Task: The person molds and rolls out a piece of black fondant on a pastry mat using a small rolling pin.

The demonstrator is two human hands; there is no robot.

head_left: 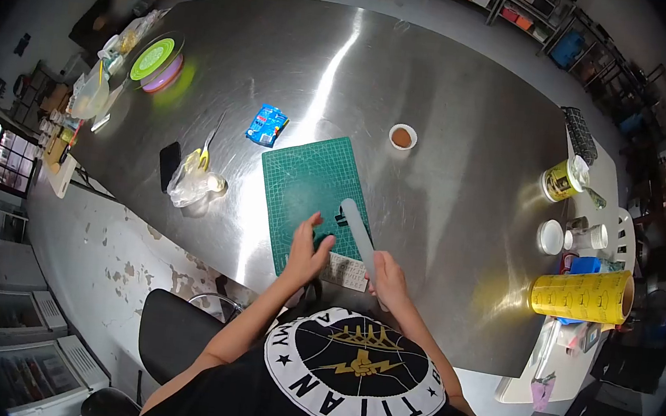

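My right hand (390, 282) is closed around the near end of a long pale bar with a rounded tip (358, 228), which slants over the right side of the green cutting mat (304, 176). Above the mat's lower part, my left hand (308, 252) is open with its fingers apart. Between my hands, near the table edge, lies a light plate with rows of raised characters (345, 272). Small black pieces (341, 219) rest on the mat beside the bar, partly hidden by it.
Behind the mat are a blue packet (267, 125) and a white cup of brown powder (402, 137). To the left are a plastic bag (192, 183), a dark phone (169, 165) and a green-topped turntable (152, 59). A yellow roll (584, 294) and tubs stand right.
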